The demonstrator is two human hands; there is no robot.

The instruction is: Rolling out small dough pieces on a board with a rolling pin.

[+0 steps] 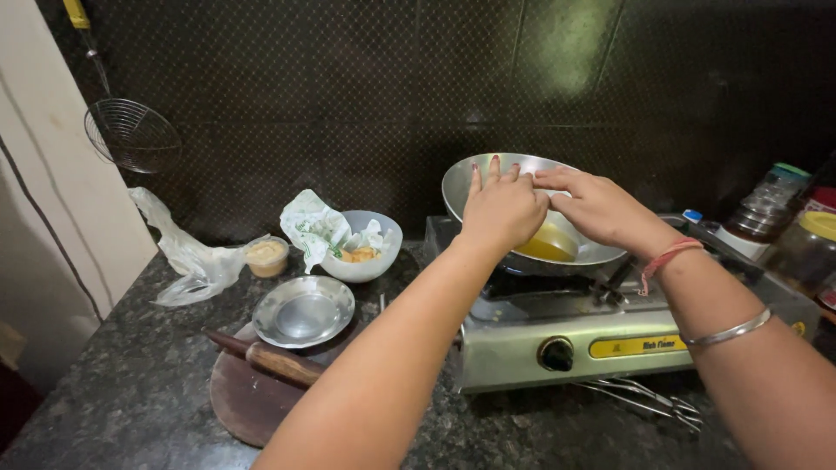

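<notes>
- Both hands, left (503, 209) and right (596, 207), are hovering palm-down, fingers loosely extended, holding nothing I can see.
- They are sitting over the wok (488, 178) on the stove (522, 344), oil (550, 244) pooling inside.
- Wok probably light, stiff, slippery; gripping the rim looks safest.

head cam | looks down-fwd | close over stove (610, 344) | single view

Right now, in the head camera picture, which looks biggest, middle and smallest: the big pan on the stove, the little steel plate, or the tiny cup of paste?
1. Pan on the stove: largest, though farthest.
2. Steel plate: middle.
3. Cup of paste: smallest.
</notes>
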